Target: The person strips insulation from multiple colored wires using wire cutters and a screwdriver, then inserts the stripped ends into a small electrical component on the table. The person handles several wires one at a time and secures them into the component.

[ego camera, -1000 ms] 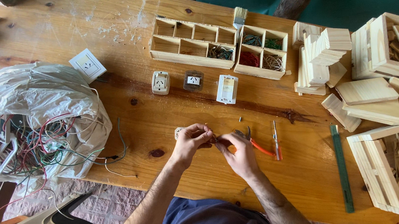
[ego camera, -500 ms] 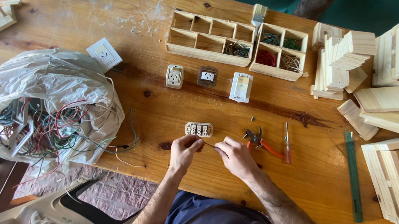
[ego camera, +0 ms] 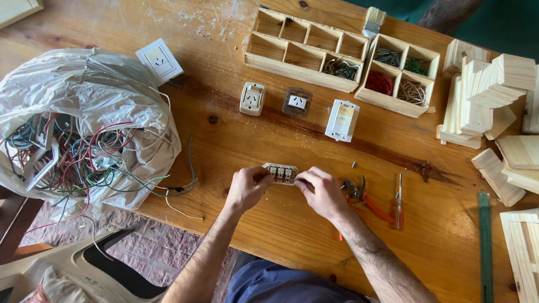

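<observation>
My left hand (ego camera: 246, 186) and my right hand (ego camera: 321, 191) meet at a small beige switch module (ego camera: 281, 172) lying on the wooden table (ego camera: 227, 136). The left fingers grip its left end and the right fingers pinch its right end. Just right of my right hand lie red-handled pliers (ego camera: 362, 196) and a small screwdriver (ego camera: 397, 199). A tiny screw (ego camera: 353, 163) sits on the table beyond the pliers.
A plastic bag of tangled wires (ego camera: 74, 130) fills the left. Wall sockets (ego camera: 252, 98) and a white switch (ego camera: 342, 121) lie ahead, with a white plate (ego camera: 159, 60). Wooden compartment trays (ego camera: 340, 62) hold wire coils. Wood blocks (ego camera: 516, 116) and a green ruler (ego camera: 486, 248) sit right.
My hands were apart from the switch module, working near the table edge; now both have moved forward and taken hold of it. The camera view shifted slightly.
</observation>
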